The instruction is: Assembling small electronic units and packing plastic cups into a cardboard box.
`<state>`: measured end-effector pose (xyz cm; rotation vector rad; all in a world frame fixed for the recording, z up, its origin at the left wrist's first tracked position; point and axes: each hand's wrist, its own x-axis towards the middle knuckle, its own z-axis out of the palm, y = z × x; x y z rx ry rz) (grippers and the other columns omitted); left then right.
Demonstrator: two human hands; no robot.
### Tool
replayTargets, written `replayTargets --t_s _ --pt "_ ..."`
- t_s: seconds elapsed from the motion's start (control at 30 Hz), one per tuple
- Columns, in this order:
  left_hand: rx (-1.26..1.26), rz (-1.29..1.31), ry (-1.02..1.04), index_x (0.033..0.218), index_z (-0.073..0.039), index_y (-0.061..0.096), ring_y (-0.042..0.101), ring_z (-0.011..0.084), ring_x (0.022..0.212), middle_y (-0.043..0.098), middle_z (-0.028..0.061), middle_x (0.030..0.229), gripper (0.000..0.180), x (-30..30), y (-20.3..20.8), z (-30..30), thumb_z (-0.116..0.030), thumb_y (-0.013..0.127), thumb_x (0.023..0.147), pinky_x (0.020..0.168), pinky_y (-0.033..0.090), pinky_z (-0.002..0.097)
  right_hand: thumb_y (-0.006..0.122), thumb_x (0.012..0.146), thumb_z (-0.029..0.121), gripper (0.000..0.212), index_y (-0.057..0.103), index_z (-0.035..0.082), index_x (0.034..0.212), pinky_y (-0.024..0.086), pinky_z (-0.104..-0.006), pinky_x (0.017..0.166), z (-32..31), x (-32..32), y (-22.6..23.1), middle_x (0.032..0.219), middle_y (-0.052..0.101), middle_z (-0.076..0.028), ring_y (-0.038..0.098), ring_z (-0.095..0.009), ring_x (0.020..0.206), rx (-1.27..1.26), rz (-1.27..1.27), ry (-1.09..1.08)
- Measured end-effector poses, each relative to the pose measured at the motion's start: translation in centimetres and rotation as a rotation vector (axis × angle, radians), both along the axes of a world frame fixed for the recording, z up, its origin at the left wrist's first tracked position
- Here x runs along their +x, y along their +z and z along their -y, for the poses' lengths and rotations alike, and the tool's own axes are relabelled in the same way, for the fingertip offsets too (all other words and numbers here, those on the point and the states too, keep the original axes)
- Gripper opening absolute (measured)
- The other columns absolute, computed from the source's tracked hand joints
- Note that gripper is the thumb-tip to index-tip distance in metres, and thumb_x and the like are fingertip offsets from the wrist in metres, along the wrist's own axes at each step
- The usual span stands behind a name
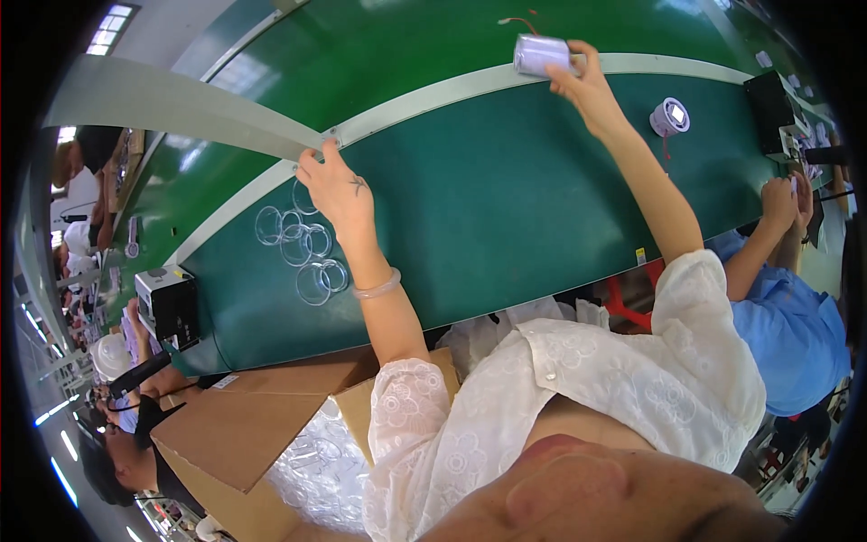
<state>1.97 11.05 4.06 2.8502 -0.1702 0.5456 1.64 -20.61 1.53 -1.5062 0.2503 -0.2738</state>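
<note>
Lavender cylindrical unit (539, 55) with a thin red lead is positioned at the far edge of the dark green flat tabletop (488, 208), right of that edge's middle. Right hand (580, 79): gripping the unit at its right end between thumb and fingers, arm extended across the tabletop. The unit is held sideways and overlaps the pale grey rail (433, 99) bordering the tabletop; contact with the rail cannot be confirmed.

Left hand (341, 191): fingers bent, at the tabletop's far edge, left of the middle, beside the foot of a pale grey metal post (199, 104). Whether these fingers grip anything cannot be determined. Clear round plastic rings (293, 231) lie in a loose cluster on the left part of the tabletop, near this hand; several overlap.

A second lavender cylinder (670, 116), with a white square on its end and a red lead, rests on the right part of the tabletop. An open brown cardboard box (239, 411) containing clear plastic pieces (316, 461) stands at the tabletop's near left edge.
</note>
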Motion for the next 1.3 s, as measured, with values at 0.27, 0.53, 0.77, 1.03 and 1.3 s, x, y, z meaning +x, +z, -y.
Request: replayTargets --t_s 0.27,0.53,0.77,1.03,1.3 --pt "-0.183 -0.016 -0.56 0.101 -0.007 0.05 0.043 0.0355 0.099 0.039 0.0192 0.115 0.05 -2.3 0.5 8.0 0.014 0.048 0.056 0.075 0.044 0.0382 0.065 0.068 0.019 0.054 0.044 0.014 0.117 0.037 -0.0388 0.085 6.0 8.6 -3.4 0.118 0.044 -0.016 0.045 -0.033 0.101 -1.297 0.29 -0.217" --pt "-0.062 0.231 -0.913 0.1 -0.015 0.055 0.049 0.0287 0.094 0.042 0.0112 0.118 0.037 -1.7 -2.7 8.5 0.0 0.054 0.066 0.076 0.043 0.0359 0.063 0.07 0.029 0.052 0.046 0.014 0.116 0.034 -0.0388 0.09 7.9 -0.9 4.2 0.122 0.04 -0.017 0.041 -0.033 0.108 -1.528 0.286 -0.191" --pt "-0.228 0.312 -0.843 0.096 -0.016 0.057 0.052 0.0245 0.082 0.048 0.0092 0.108 0.035 -1.1 -3.0 8.6 -0.002 0.061 0.064 0.069 0.044 0.0327 0.063 0.066 0.045 0.064 0.044 0.015 0.119 0.034 -0.0415 0.09 15.0 -9.3 2.0 0.121 0.039 -0.021 0.039 -0.037 0.11 -1.223 -0.207 0.0" --pt "-0.218 0.289 -0.95 0.09 -0.01 0.057 0.053 0.0244 0.087 0.051 0.0097 0.1 0.024 -1.2 -3.3 9.3 -0.004 0.055 0.067 0.073 0.044 0.0341 0.06 0.074 0.029 0.057 0.036 0.021 0.125 0.03 -0.0377 0.094 3.4 4.5 3.3 0.126 0.035 -0.014 0.036 -0.031 0.114 -1.133 0.344 0.155" --pt "-0.22 0.29 -0.975 0.082 -0.008 0.056 0.052 0.0217 0.085 0.052 0.0066 0.092 0.018 -1.6 -3.1 8.8 -0.005 0.055 0.065 0.07 0.043 0.0318 0.049 0.083 0.028 0.043 0.039 0.012 0.122 0.045 -0.0261 0.068 1.6 7.1 1.4 0.107 0.048 -0.009 0.051 -0.016 0.086 -0.286 -0.036 0.361"
